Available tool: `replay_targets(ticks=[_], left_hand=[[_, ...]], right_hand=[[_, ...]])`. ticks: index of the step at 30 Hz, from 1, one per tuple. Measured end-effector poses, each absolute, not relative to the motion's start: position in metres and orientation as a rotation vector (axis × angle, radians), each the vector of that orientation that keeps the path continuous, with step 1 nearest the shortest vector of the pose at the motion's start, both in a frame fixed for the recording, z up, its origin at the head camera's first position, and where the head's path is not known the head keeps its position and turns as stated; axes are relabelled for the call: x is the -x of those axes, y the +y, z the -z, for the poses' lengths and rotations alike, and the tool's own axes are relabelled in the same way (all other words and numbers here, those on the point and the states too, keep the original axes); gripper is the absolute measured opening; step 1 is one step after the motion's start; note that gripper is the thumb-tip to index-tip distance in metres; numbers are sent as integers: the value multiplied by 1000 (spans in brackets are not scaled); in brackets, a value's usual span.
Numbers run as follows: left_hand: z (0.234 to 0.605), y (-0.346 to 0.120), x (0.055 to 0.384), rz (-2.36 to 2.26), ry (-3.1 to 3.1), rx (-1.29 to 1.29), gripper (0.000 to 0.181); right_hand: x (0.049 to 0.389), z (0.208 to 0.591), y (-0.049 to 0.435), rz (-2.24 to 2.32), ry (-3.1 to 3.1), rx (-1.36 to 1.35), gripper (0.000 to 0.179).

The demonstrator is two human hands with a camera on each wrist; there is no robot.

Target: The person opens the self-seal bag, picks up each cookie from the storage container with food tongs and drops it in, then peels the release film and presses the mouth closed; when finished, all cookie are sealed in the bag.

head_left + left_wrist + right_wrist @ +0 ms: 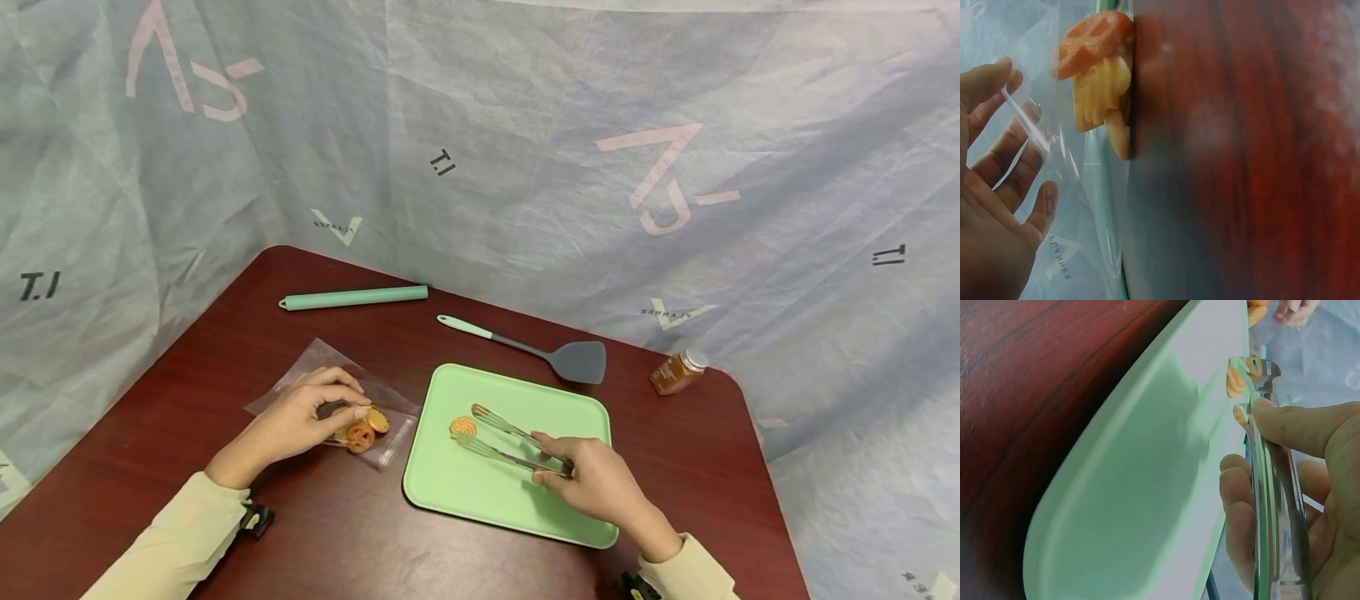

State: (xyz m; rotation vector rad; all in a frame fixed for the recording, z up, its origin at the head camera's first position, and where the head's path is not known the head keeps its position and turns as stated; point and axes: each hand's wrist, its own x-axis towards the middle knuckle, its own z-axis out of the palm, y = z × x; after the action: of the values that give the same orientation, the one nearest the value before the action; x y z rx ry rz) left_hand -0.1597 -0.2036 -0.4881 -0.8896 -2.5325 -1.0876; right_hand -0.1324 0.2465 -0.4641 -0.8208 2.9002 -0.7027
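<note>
My left hand [303, 417] pinches the film of a clear plastic bag [316, 357] lying on the table's left side. Inside the bag are several snack pieces: an orange one [1096, 40] with holes, and yellow ridged ones [1100, 94]. My right hand [600, 475] grips metal tongs [1282, 506] over the light green tray [457, 492]. Spread apart, the tongs' tips stand on either side of a swirled orange cookie [462, 427] near the tray's left edge.
Behind the tray lies a grey spatula [581, 362] with a mint handle. A mint green stick [356, 297] lies at the back left. A silver-capped spice jar [675, 372] is tipped at the back right. Printed grey cloth [480, 225] hangs behind the table.
</note>
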Motion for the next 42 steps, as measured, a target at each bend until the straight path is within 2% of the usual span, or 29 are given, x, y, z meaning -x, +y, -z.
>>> replay_targets(ticks=[19,32,42], left_hand=[[491,-209,161,1096,-2505,900,16],[491,-209,162,1115,-2505,888,15],[490,-208,165,1124,-2494,915,16]], right_hand=[[136,468,234,693,2851,806,50],[142,468,200,1055,2570,795,43],[146,461,196,948,2685,799,47]])
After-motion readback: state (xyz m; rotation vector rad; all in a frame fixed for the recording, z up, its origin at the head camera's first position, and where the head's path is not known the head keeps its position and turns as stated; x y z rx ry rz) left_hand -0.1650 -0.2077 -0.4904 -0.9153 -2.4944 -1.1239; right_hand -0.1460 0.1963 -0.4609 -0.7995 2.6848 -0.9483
